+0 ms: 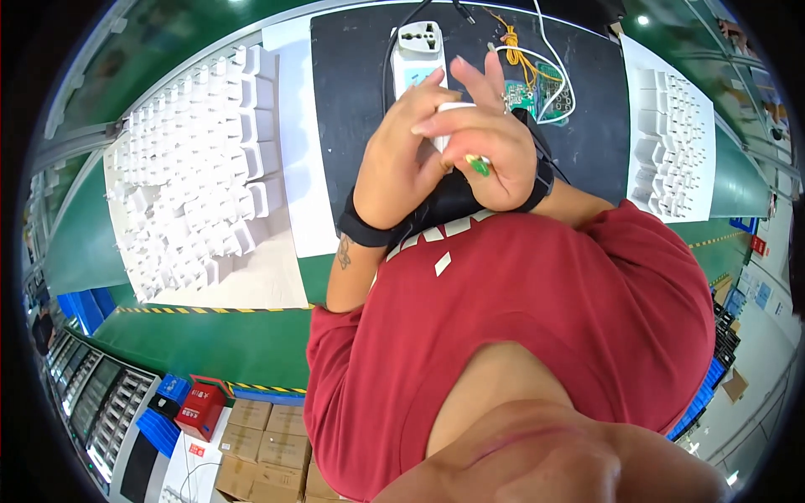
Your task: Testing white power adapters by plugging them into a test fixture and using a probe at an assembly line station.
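Close together over the near part of the black mat (352,50), my two hands meet around a small white plastic piece (442,142). My left hand (390,159) has its fingers curled against the piece's left side. From the right, my right hand (503,155) reaches across it with the index finger, other fingers raised. A short green and yellow piece (478,165) pokes out of the right hand's grip; the rest is hidden by the hand, so its kind is unclear. Just beyond the hands stands a white power socket (419,38).
Many white plastic housings with pins (193,159) fill a board on the left; more pinned housings (667,138) stand at right. Green circuit boards (549,84) with a yellow wire bundle (511,38) and a white cable (541,25) lie far right. Cardboard boxes (264,444) are stacked behind left.
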`<state>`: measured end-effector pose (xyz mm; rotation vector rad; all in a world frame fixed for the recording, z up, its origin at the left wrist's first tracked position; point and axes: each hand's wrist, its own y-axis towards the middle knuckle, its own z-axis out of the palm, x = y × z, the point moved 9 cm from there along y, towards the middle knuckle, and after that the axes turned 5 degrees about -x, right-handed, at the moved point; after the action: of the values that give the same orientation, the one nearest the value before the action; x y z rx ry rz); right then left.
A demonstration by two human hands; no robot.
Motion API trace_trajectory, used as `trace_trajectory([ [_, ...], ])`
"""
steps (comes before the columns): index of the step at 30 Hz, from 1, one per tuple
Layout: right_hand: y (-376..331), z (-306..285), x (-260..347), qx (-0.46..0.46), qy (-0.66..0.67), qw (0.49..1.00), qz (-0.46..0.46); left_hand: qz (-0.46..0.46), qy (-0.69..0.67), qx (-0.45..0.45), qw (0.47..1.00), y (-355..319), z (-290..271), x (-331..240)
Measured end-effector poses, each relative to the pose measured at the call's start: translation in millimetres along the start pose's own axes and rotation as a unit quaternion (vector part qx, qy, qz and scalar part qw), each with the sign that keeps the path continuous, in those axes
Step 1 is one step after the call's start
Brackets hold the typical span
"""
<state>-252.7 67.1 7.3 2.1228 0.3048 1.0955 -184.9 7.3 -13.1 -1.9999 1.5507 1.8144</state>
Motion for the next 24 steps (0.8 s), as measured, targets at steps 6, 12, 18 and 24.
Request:
trace_trajectory([
  [6, -6, -1, -2, 0.011, 0.051, 0.998, -0.040, -0.051, -0.023, 0.052, 0.997, -1, 9, 8],
  [12, -8, 0, 2, -0.042, 0.085, 0.988, -0.123, -0.065, -0.059, 0.048, 0.995, 0, 8, 9],
  [18, 15, 1, 3, -0.020, 0.054, 0.996, -0.068, -0.037, -0.076, 0.027, 0.996, 3, 2, 7],
  [24, 30, -17, 20, 0.093, -0.114, 0.989, -0.001, -0.062, -0.093, -0.008, 0.994, 5, -1, 9],
])
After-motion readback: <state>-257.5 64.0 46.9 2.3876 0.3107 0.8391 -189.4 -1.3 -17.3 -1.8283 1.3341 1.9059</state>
